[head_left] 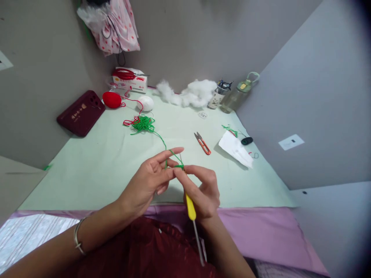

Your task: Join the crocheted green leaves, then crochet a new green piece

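Dark red fabric (pixel 150 251) lies across our lap closest to the lens, with both forearms rising out of it and a bangle (pixel 77 236) on the left wrist. Our right hand (pixel 203 191) has its grip closed around a crochet hook (pixel 190 206) with a yellow handle, the metal shaft pointing up toward the fingertips and the tail end trailing down over the lap. Our left hand (pixel 149 181) pinches a small bit of green stitching (pixel 179 166) between thumb and fingers, grip closed on it, forefinger stretched out with the green yarn (pixel 162 141) running over it. The two hands meet just above the near edge of the counter (pixel 95 166), which is covered in pale green.

From the fingers the strand leads back to a loose green tangle (pixel 143 124) in the middle of the counter, mixed with a red thread. Red snips (pixel 203 143) lie to the right of it, and a folded white paper (pixel 236 150) further right. Along the far wall we see a red yarn ball (pixel 111 100), a white ball (pixel 145 103), white stuffing (pixel 194 94), and a bottle (pixel 239 94).
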Demonstrator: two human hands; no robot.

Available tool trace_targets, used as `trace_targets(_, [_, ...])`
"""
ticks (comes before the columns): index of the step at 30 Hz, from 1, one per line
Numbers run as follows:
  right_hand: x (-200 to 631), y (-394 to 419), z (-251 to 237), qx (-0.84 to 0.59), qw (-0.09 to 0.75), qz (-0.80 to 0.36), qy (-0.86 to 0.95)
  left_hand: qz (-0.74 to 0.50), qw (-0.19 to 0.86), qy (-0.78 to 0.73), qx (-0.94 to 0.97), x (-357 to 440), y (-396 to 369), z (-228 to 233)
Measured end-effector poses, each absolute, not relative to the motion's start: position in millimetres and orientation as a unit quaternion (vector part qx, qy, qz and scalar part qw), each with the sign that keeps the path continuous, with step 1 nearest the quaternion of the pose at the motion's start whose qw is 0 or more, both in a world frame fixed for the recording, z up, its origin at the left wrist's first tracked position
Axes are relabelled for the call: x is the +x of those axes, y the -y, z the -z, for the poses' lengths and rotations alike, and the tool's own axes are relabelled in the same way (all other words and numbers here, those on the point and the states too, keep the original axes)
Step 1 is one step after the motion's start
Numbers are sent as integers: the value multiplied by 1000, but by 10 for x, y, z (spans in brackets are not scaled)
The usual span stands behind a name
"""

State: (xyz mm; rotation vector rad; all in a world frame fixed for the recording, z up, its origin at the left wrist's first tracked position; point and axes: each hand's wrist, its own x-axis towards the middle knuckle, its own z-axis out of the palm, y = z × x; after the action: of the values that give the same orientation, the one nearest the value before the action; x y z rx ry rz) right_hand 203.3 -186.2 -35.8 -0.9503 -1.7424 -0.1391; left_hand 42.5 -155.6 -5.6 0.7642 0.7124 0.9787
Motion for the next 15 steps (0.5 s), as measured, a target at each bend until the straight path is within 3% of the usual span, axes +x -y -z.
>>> trace_targets(5, [2018,1747,256,-383,675,-173,607,-425,814,-279,281,392,1511,48])
trace_targets(8, [1992,1716,229,-370,671,-237,598,-438,791,-290,313,416,1537,54])
trace_targets(12, [1972,1757,302,-383,630,-135,662,-469,750,-318,341,466,1561,80])
trace_targets(15, [1985,1783,325,-395,595,-26,700,-441,783,-306,314,463,1531,89])
